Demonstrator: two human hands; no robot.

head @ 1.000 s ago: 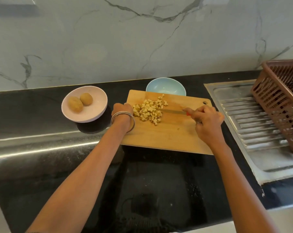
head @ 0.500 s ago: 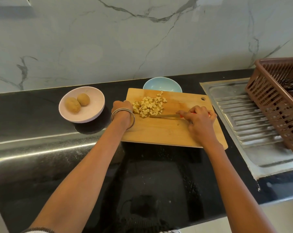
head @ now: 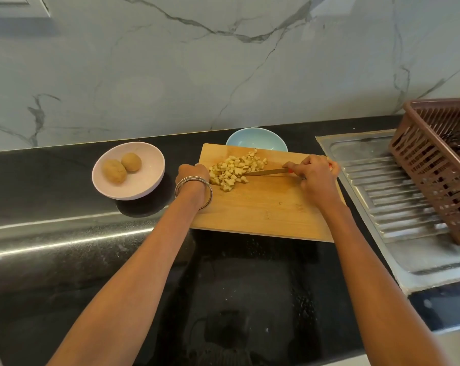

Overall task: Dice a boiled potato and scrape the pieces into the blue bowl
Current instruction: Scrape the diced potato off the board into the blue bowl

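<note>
Wooden cutting board [head: 263,207] on black counter [head: 65,180], diced potato [head: 235,169] heaped at 11 o'clock; blue bowl [head: 256,140] at 12; right hand [head: 314,175] fingers closed round knife [head: 267,171], left hand [head: 193,174] curled at pile's 9 o'clock

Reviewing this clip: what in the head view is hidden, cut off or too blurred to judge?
- Knife handle: covered by the right hand; only a red sliver shows.
- Left hand fingers: curled away behind its back.
- Blue bowl: front part behind the cutting board.
- Brown basket: cut off by the right edge, contents blurred.
</note>
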